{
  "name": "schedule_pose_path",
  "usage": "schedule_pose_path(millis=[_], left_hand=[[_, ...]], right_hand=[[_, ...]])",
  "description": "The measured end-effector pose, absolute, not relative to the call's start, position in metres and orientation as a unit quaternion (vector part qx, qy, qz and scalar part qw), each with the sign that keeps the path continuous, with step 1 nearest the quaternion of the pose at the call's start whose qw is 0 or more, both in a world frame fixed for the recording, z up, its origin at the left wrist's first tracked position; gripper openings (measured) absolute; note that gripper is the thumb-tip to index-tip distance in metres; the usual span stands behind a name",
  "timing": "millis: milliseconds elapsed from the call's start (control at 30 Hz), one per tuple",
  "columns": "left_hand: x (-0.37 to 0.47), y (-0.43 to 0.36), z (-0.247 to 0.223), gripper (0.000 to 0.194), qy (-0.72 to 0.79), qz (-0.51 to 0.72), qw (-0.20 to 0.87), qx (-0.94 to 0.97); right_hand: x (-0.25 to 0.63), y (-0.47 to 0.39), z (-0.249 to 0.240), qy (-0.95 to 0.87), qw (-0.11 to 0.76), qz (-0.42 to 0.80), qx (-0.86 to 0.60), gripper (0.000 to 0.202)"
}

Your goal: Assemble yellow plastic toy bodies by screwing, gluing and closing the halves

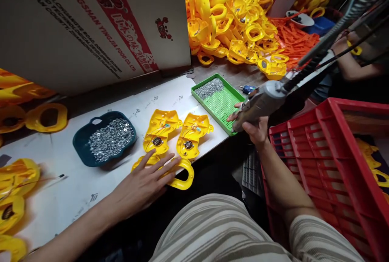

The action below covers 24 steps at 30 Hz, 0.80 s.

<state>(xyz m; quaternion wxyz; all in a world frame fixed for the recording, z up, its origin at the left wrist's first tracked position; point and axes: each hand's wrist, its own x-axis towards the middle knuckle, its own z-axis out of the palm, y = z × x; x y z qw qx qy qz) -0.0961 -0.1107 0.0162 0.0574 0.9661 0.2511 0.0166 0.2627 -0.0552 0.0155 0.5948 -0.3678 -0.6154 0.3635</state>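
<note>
A white bench (170,94) with small dark printed marks carries a green tray (223,102). A printed white carton (127,19) stands behind and left of the tray; behind it rises a heap of yellow parts (225,15), with orange strips (299,37) to its right. A red crate (326,148) stands right of the tray, and another person's arm (349,61) shows beyond it.

The right grip (258,130) is wrapped around a grey driver (263,98), its nose over the tray's near corner; whether they touch I cannot tell. The left grip (148,181), left of the tray and nearer the person, is spread open, palm down, over a yellow handle (187,177) with a smooth oval loop.

Two hollow yellow shells (194,134) lie just left of the tray, each with thin wires and a round dark disc. Shiny metal screws (209,88) cover the perforated tray's far end; farther left, a dark plastic bowl (81,144) holds more.
</note>
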Motion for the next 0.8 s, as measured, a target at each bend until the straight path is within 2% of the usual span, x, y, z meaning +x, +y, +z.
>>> schedule_pose_path(millis=[167, 300, 367, 400, 433, 533, 667, 800], left_hand=[[-0.108, -0.110, 0.019, 0.042, 0.287, 0.035, 0.069, 0.955], [-0.112, -0.112, 0.012, 0.038, 0.331, 0.061, 0.056, 0.940], [-0.117, -0.111, 0.010, 0.034, 0.338, 0.073, 0.043, 0.937], [-0.120, -0.110, 0.009, 0.032, 0.328, 0.078, 0.032, 0.941], [-0.123, -0.108, 0.008, 0.031, 0.319, 0.087, 0.019, 0.944], [-0.135, -0.104, 0.004, 0.032, 0.294, 0.109, -0.021, 0.949], [-0.144, -0.105, 0.003, 0.026, 0.286, 0.072, -0.068, 0.953], [-0.143, -0.112, 0.004, 0.024, 0.305, 0.046, -0.103, 0.946]], right_hand=[[0.270, -0.078, 0.018, -0.648, 0.568, 0.295, -0.413, 0.039], [0.298, -0.090, 0.014, -0.542, 0.671, 0.062, -0.501, 0.036], [0.323, -0.082, 0.006, -0.456, 0.677, -0.010, -0.578, 0.035], [0.337, -0.075, 0.001, -0.438, 0.653, -0.013, -0.618, 0.036], [0.350, -0.065, -0.005, -0.431, 0.569, 0.006, -0.700, 0.040], [0.380, -0.034, -0.023, -0.444, 0.448, 0.066, -0.773, 0.046], [0.389, -0.007, -0.041, -0.446, 0.376, 0.096, -0.806, 0.047], [0.388, -0.002, -0.048, -0.431, 0.378, 0.111, -0.812, 0.037]])
